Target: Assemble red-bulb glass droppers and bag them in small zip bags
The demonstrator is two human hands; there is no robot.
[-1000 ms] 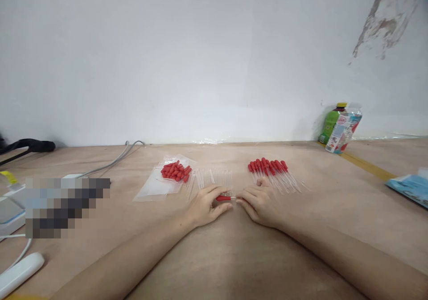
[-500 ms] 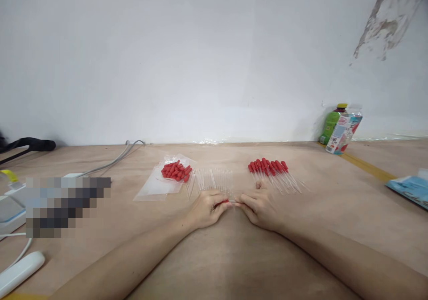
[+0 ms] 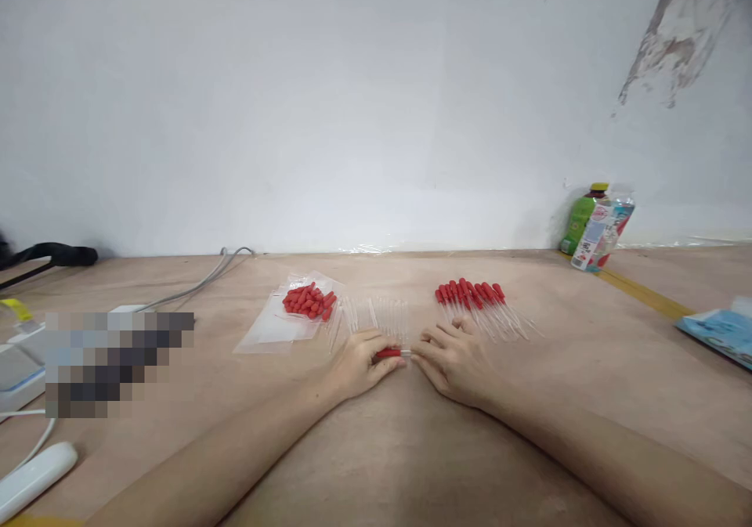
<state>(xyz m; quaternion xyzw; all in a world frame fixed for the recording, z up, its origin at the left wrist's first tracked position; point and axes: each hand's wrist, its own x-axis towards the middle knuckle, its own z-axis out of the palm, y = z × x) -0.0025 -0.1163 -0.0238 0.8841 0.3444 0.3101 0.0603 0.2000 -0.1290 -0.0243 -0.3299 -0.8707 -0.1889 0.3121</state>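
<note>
Near the middle of the table, a dropper lies level between my two hands, its red rubber bulb (image 3: pixel 388 352) to the left and its clear tube running rightward. My left hand (image 3: pixel 361 362) is round the bulb, which shows between thumb and fingers in a loosened grip. At the tube, the fingers of my right hand (image 3: pixel 452 359) are closed, hiding most of it. Loose red bulbs (image 3: pixel 309 300) are heaped on clear plastic bags (image 3: pixel 267 327) beyond my left hand. Clear thin tubes (image 3: pixel 381 315) lie in a row ahead. Several droppers with red bulbs (image 3: pixel 467 292) lie fanned beyond my right hand.
At the back right, a green bottle (image 3: pixel 579 225) and a printed clear bottle (image 3: pixel 605 233) stand by the wall. A blue packet (image 3: pixel 720 335) lies at the right edge. Cables (image 3: pixel 203 280), a blurred-out patch and a white device (image 3: pixel 38 476) occupy the left.
My left fingers have loosened and lifted slightly, so more of the red bulb shows. My right fingers have spread a little around the tube. The surrounding piles look the same.
</note>
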